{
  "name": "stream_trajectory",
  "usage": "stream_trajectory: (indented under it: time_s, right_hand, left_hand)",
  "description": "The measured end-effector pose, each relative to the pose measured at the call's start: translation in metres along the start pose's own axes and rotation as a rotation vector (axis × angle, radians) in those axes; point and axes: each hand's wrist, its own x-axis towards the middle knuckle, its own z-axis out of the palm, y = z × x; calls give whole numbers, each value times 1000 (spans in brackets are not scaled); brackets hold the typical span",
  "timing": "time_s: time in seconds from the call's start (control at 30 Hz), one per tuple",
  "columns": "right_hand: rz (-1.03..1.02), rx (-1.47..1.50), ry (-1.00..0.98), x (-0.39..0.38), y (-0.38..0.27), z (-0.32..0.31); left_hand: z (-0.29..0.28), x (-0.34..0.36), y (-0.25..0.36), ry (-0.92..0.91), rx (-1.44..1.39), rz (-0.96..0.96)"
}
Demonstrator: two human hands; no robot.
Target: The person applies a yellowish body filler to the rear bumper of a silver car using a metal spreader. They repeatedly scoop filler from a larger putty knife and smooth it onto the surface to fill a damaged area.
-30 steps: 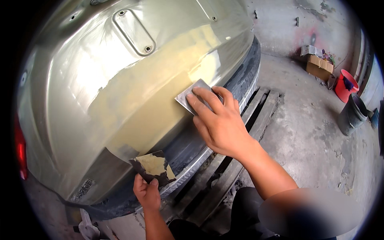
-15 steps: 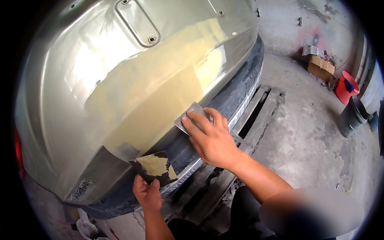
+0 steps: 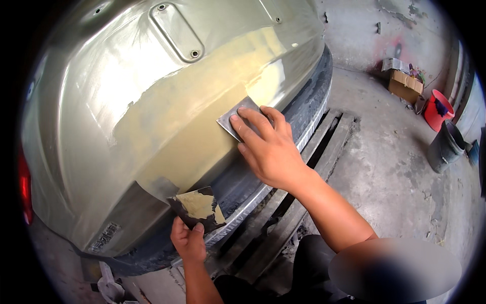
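Observation:
My right hand (image 3: 273, 147) grips a thin grey metal putty spreader (image 3: 237, 120), fingers spread over its back, and lays it against the patch of pale yellow body filler (image 3: 192, 137) on a car's tailgate panel (image 3: 101, 152). Lower down on the left, my left hand (image 3: 190, 240) pinches a dark square putty plate (image 3: 198, 209) by its lower edge. Yellow filler is smeared across this plate's upper face. A fresher, brighter patch of filler (image 3: 268, 83) shines towards the panel's right side.
Below the panel runs a dark bumper (image 3: 304, 96), with wooden slats (image 3: 324, 152) beneath it. A cardboard box (image 3: 405, 86), a red bucket (image 3: 439, 110) and a dark bucket (image 3: 446, 147) stand along the right wall. A red tail light (image 3: 24, 187) shows at the left.
My right hand and the spreader have moved up from the patch's lower edge onto the yellow filler. My left hand with the plate has shifted only slightly.

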Motion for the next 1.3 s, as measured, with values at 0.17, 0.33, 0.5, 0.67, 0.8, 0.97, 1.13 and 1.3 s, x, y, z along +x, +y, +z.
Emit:
stream_trajectory:
  time_s: [0.17, 0.33, 0.5, 0.67, 0.8, 0.97, 1.13, 1.3]
  right_hand:
    - [16, 0, -72, -35, -2, 22]
    - [28, -46, -180, -41, -4, 6]
    - [60, -59, -116, -13, -13, -27]
    - [15, -71, 39, 16, -16, -13]
    - [42, -86, -73, -3, -38, 2]
    - [-3, -91, -116, -36, -31, 16]
    - [8, -84, -222, -36, -28, -1]
    - [71, -101, -102, -7, -7, -28]
  left_hand:
    - [5, -1, 1, -8, -25, 78]
    - [7, 0, 0, 17, -39, 56]
    - [-2, -2, 2, 6, -4, -5]
    - [-3, -1, -2, 10, 6, 1]
    - [2, -2, -1, 20, -13, 64]
    - [6, -2, 1, 0, -30, 78]
    - [2, 0, -1, -3, -33, 49]
    - [-5, 0, -1, -11, -31, 7]
